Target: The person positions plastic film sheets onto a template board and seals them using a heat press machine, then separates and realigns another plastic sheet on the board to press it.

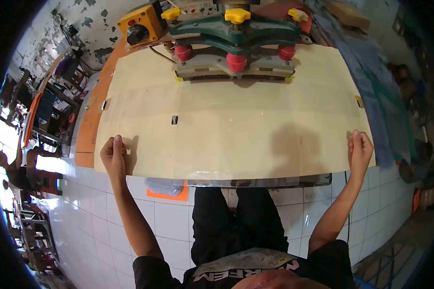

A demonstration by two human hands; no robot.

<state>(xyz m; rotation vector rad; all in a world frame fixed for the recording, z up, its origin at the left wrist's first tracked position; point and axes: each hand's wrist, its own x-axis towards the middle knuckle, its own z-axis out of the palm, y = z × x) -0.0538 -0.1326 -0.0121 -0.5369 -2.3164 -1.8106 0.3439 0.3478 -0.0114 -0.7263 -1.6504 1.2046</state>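
My left hand [113, 158] is closed over the left part of a cream-coloured board [217, 139], thumb on top and fingers curled in. My right hand [360, 150] is closed in the same way near the board's right edge. What either hand pinches, if anything, is too thin or hidden to make out. A faint glossy film seems to lie along the board's front edge. On the board, left of the middle, sits a small black rectangular piece [174, 120]. Beyond it stands a press head [234, 62] with a green frame, red knobs and yellow handles.
A yellow control box [141, 25] with a black knob stands at the back left. Blue plastic sheeting [366, 72] lies to the right. Below the table's front edge is an orange sheet [181, 193] under clear plastic. Another person [19, 171] is at the far left.
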